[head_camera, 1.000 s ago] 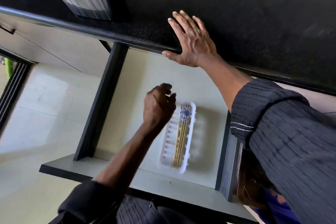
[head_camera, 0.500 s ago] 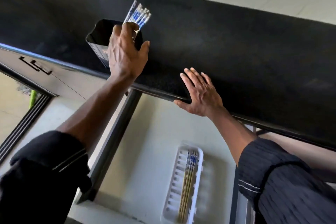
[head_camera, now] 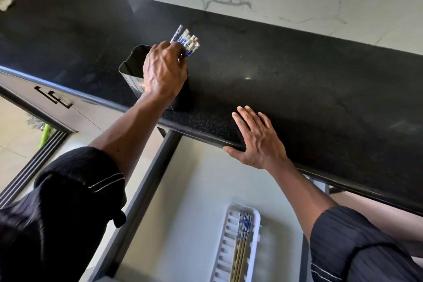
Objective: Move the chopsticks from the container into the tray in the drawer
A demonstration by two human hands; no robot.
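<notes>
My left hand (head_camera: 163, 71) pinches light, stiff, slippery chopsticks (head_camera: 186, 41) near their tops, at the container's (head_camera: 132, 68) two o'clock; right hand (head_camera: 258, 142) rests flat and open on the bench (head_camera: 297, 80).

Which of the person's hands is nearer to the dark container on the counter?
The left. The left hand is at the container, fingers closed on the chopsticks sticking out of it. The right hand rests flat on the counter edge, apart from it.
</notes>
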